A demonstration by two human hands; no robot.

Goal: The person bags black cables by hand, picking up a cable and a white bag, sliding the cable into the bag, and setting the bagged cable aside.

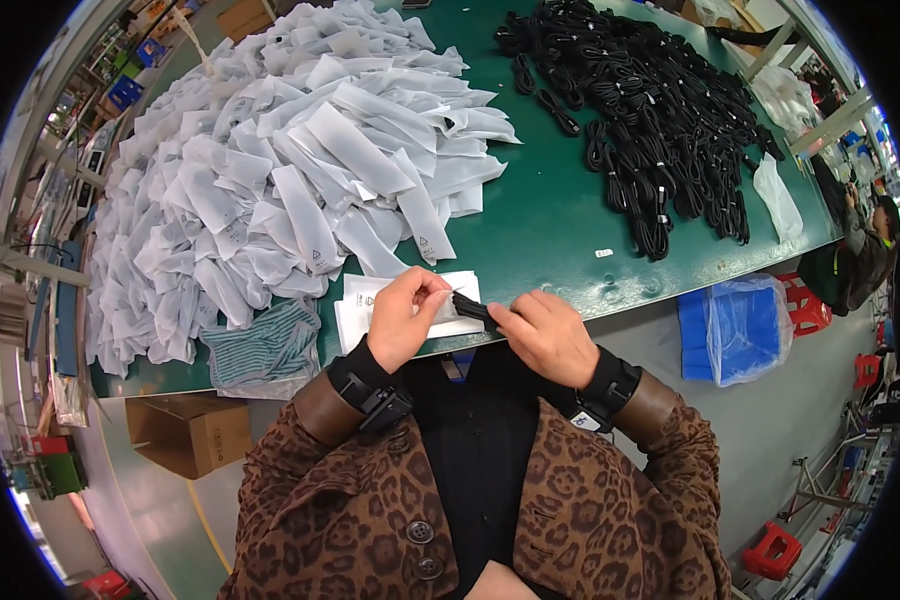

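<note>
At near edge of smooth green tabletop (545, 200): folded black cable bundle (473, 308) above flat white translucent bags (353, 312). Right hand (548, 337) pinches bundle's right end; left hand (405, 317) curled near other end, exact hold unclear. Coiled black cables (660, 120) heaped beyond.

Held cable (473, 308) is showing black | heaped cables (660, 150) are showing black | pouches (355, 150) are looking milky white | tabletop (540, 230) is showing green | knit cloth (260, 345) is running teal-and-grey stripes | coat (320, 510) is carrying dark leopard spots on brown | shirt (475, 450) is showing plain black | stool (773, 548) is glowing red
</note>
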